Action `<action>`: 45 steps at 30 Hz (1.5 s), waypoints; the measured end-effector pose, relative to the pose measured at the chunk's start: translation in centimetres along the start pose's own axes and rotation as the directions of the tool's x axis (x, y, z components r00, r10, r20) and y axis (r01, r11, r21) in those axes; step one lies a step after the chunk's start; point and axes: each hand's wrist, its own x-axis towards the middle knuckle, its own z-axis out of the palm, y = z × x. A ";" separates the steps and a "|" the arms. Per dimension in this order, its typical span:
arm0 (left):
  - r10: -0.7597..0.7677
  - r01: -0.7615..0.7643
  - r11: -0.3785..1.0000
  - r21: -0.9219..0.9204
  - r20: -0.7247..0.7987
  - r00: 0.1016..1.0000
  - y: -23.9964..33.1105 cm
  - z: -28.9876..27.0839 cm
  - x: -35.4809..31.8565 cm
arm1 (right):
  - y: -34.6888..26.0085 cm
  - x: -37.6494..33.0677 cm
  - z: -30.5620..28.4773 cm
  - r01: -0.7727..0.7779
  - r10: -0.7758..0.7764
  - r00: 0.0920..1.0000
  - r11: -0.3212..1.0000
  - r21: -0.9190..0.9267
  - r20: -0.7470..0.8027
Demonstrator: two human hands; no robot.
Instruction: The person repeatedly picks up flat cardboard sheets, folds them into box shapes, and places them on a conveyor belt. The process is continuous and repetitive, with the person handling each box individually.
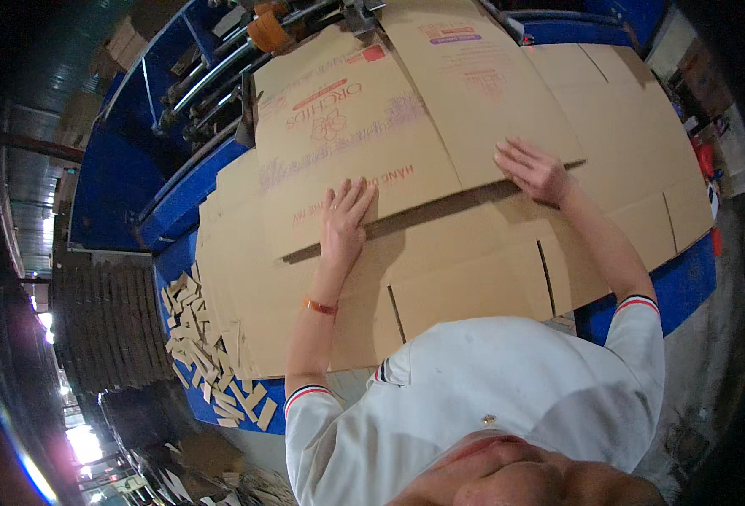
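Observation:
A printed flat cardboard carton blank [474,110] lies toward the machine, its near edge slightly raised and casting a shadow on the plain cardboard sheets [465,253] beneath. My left hand [345,221] rests on the left part of that near edge, fingers stretched and spread over the print. Farther right, my right hand [534,171] lies on the same blank near its right corner, fingers extended toward the left. Neither hand is wrapped around anything. Whether any finger reaches under the edge is hidden.
A blue machine frame [115,181] with metal shafts and an orange-brown roller [267,29] stands at the far left. Small cardboard offcuts [199,337] are heaped on the blue table [259,416] left of the sheets. Dark stacked sheets [107,325] stand beyond.

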 end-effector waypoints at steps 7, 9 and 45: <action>-0.044 0.066 0.983 0.174 -0.129 0.991 -5.2 3.6 9.0 | 5.9 7.1 4.9 -0.232 0.221 0.971 0.964 -0.127 -0.096; -0.113 0.117 0.958 0.264 -0.028 0.993 -4.1 2.4 10.1 | 6.5 8.8 5.8 -0.363 0.344 0.931 0.909 -0.206 -0.123; -0.948 0.890 0.267 0.370 -0.067 0.312 -21.7 -9.0 -17.8 | -0.1 -5.8 -0.7 -0.625 0.624 0.776 0.780 -0.018 0.089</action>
